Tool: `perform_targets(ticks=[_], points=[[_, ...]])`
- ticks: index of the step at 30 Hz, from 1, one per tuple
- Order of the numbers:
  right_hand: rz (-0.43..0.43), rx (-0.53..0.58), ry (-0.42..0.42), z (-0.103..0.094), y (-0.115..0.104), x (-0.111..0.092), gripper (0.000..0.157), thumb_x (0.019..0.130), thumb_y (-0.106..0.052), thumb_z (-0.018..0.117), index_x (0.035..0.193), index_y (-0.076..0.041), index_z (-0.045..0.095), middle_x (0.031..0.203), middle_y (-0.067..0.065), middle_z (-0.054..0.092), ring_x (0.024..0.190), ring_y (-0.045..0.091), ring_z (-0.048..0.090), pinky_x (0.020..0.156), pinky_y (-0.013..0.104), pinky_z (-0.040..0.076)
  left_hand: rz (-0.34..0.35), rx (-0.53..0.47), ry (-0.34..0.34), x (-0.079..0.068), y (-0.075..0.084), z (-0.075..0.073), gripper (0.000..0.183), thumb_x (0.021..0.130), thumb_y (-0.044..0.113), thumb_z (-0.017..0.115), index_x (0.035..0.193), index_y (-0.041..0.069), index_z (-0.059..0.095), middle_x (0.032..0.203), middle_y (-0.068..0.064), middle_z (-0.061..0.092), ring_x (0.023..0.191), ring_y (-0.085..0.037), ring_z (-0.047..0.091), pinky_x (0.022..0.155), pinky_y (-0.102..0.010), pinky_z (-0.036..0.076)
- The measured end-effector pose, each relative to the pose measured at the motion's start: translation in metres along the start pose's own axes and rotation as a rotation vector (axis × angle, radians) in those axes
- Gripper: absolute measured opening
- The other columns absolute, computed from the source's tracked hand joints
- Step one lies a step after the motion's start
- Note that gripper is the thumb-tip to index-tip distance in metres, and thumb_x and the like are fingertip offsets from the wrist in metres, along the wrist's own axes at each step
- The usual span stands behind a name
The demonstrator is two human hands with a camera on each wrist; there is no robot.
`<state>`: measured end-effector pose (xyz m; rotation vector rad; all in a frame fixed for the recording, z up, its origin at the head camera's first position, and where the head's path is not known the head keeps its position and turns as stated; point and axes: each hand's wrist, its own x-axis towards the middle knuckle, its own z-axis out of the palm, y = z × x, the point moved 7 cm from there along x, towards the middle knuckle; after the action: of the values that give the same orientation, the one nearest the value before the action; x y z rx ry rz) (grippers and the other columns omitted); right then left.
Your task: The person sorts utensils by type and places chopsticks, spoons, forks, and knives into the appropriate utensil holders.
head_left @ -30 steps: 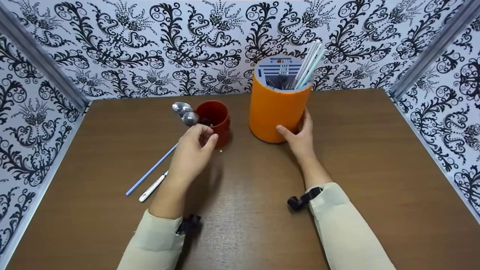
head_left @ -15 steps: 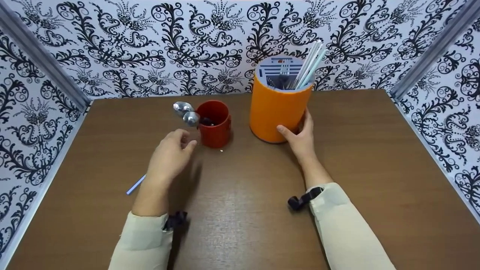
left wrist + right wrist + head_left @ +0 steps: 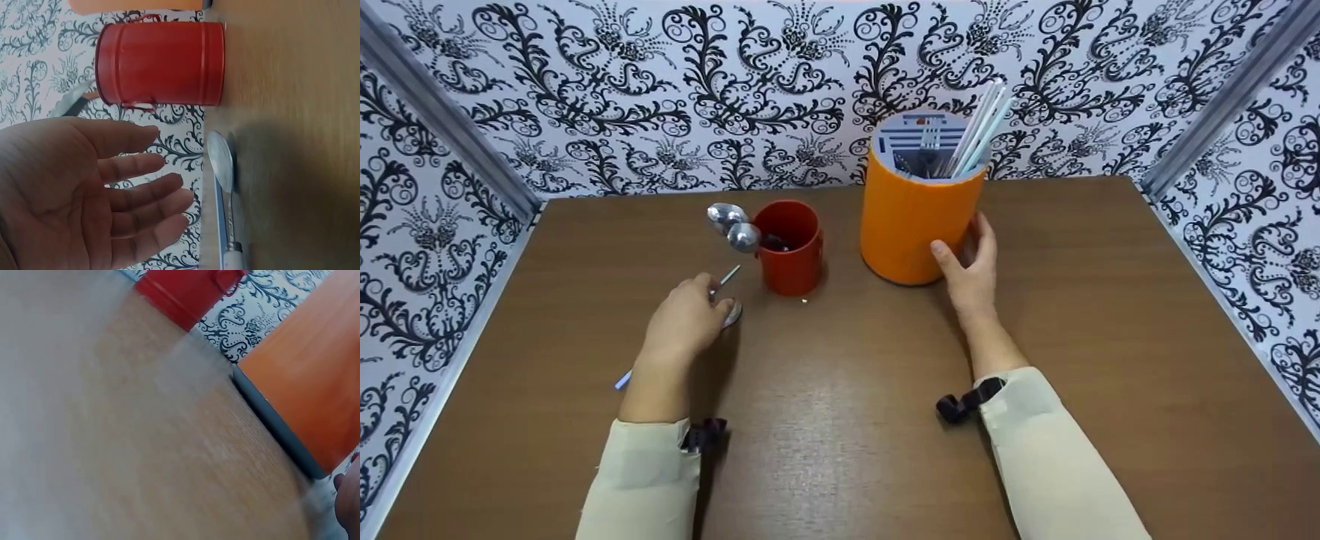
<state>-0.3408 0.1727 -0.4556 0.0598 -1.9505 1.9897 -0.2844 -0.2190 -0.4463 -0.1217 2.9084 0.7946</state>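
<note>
My left hand (image 3: 684, 319), fingers loosely spread, hovers over a spoon (image 3: 220, 161) and a blue stick (image 3: 219, 216) lying side by side on the table. In the left wrist view its palm is bare, and the spoon shows a white handle. From above, the hand hides most of both; the spoon's bowl (image 3: 733, 313) peeks out beside the thumb. At the lower right side of an orange cylindrical utensil holder (image 3: 915, 225), my right hand (image 3: 973, 281) stands with thumb and fingers spread. The thumb overlaps the holder's front; the fingertips are partly hidden behind its side.
A red metal mug (image 3: 791, 262) stands left of the holder, with two spoons (image 3: 735, 227) leaning out over its rim. A fork (image 3: 930, 139) and several pale sticks (image 3: 981, 135) rise from the holder. Patterned wall panels (image 3: 757, 90) border the wooden table (image 3: 847, 420).
My left hand has moved from beside the red mug, left and down toward the lying spoon. My right hand has shifted slightly right, loosening on the orange holder.
</note>
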Motion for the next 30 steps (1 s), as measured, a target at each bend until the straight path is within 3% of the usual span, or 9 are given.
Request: perform_targets(ticks=[3,7,10,14,20,25,30], points=[[-0.15,0.05,0.16,-0.008,-0.013,-0.004,0.078,0.089,-0.015,0.071,0.154,0.007,0.035,0.158,0.026,0.037,0.149,0.037,0.037,0.127,0.047,0.03,-0.008,0.016,-0.019,0.001,-0.005,0.001,0.041,0.103,0.027,0.059,0.131,-0.002,0.058,0.123,-0.025,0.064,0.104,-0.038,0.062,0.092,-0.057,0.051],[-0.451,0.111,0.35,-0.013,-0.033,-0.011,0.056,0.081,-0.008,0.071,0.13,0.014,0.053,0.125,0.021,0.055,0.119,0.04,0.052,0.108,0.036,0.047,-0.023,0.016,-0.046,0.001,-0.01,0.002,0.04,0.102,0.025,0.06,0.131,-0.002,0.058,0.117,-0.023,0.065,0.098,-0.035,0.061,0.087,-0.054,0.052],[-0.616,0.144,0.346,-0.002,-0.05,-0.021,0.046,0.08,-0.01,0.072,0.116,0.014,0.057,0.109,0.009,0.057,0.098,0.035,0.056,0.091,0.031,0.052,-0.025,0.026,-0.067,0.0,-0.013,0.003,0.039,0.101,0.024,0.061,0.13,-0.002,0.057,0.113,-0.022,0.067,0.095,-0.034,0.061,0.086,-0.053,0.052],[-0.722,0.143,0.254,0.028,-0.076,-0.038,0.052,0.086,-0.024,0.076,0.111,0.017,0.057,0.105,0.005,0.058,0.089,0.027,0.06,0.084,0.028,0.055,0.0,0.058,-0.098,0.0,-0.015,0.003,0.036,0.099,0.02,0.063,0.127,-0.002,0.058,0.111,-0.021,0.067,0.095,-0.034,0.06,0.086,-0.054,0.052],[-0.689,0.103,0.11,0.075,-0.085,-0.048,0.068,0.089,-0.047,0.077,0.116,0.013,0.058,0.103,0.016,0.059,0.09,0.03,0.062,0.087,0.029,0.056,0.013,0.073,-0.116,-0.003,-0.019,0.004,0.029,0.093,0.018,0.067,0.116,0.001,0.061,0.102,-0.017,0.066,0.091,-0.032,0.058,0.08,-0.05,0.05],[-0.575,0.1,0.037,0.104,-0.069,-0.05,0.067,0.089,-0.043,0.077,0.122,0.011,0.056,0.106,0.029,0.056,0.092,0.037,0.06,0.088,0.029,0.054,0.016,0.078,-0.113,-0.004,-0.019,0.004,0.03,0.088,0.018,0.069,0.112,0.001,0.062,0.096,-0.015,0.067,0.086,-0.031,0.058,0.075,-0.048,0.049],[-0.379,0.061,0.005,0.127,-0.041,-0.05,0.062,0.085,-0.032,0.076,0.13,0.005,0.054,0.114,0.026,0.057,0.101,0.037,0.061,0.09,0.039,0.056,0.013,0.104,-0.122,-0.002,-0.02,0.006,0.028,0.085,0.016,0.07,0.108,0.001,0.064,0.102,-0.018,0.07,0.088,-0.031,0.06,0.077,-0.051,0.051]])
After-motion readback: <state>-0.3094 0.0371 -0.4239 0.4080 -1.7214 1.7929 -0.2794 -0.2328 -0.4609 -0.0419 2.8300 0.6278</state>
